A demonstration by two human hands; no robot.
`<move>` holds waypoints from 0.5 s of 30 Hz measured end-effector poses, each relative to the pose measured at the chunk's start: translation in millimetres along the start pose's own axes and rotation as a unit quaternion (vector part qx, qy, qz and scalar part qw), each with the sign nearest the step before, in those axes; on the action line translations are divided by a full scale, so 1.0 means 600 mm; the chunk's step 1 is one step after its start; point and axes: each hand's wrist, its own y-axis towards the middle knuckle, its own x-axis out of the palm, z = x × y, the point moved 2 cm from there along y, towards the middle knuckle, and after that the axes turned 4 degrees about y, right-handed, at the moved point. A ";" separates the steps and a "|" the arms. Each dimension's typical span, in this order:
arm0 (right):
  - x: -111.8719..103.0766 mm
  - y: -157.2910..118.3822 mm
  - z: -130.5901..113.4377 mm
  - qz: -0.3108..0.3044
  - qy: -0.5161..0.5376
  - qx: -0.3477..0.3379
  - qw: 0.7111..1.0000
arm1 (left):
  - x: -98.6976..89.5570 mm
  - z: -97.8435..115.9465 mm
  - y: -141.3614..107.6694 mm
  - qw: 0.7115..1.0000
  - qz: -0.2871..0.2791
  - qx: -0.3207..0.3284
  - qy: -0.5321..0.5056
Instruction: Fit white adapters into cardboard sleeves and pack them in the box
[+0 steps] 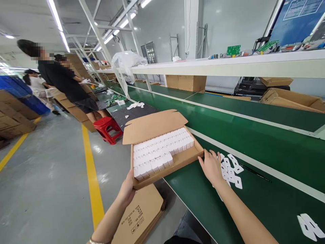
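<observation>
An open cardboard box (182, 165) is held between my two hands, its lid flap (154, 125) tipped back on the far side. Inside stand rows of small white boxes (162, 144); the front row fills only the left part, and bare cardboard shows at its right. My left hand (128, 188) grips the box's near left corner. At the right corner, my right hand (210, 166) presses its fingers and thumb against the side. Flat white cut-out pieces (230, 169) lie on the green bench just beyond my right hand.
The green workbench (193, 196) runs along the right, with a black pen-like stick (256, 173) and more white pieces (311, 226) on it. Flattened cartons (142, 213) lie below the box. A red stool (108, 128) and a standing person (63, 78) are at the left. A white shelf (228, 66) overhangs the bench.
</observation>
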 end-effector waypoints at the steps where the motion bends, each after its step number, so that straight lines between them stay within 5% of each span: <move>1: 0.000 0.002 -0.003 0.008 0.001 0.002 1.000 | 0.008 -0.010 -0.007 1.000 0.015 -0.005 -0.012; 8: -0.048 -0.039 0.020 0.043 0.025 -0.030 0.998 | 0.077 -0.049 -0.044 0.998 0.046 0.021 -0.048; 15: -0.161 -0.134 0.161 0.121 0.021 0.012 0.992 | 0.124 -0.059 -0.050 0.998 0.060 0.034 0.003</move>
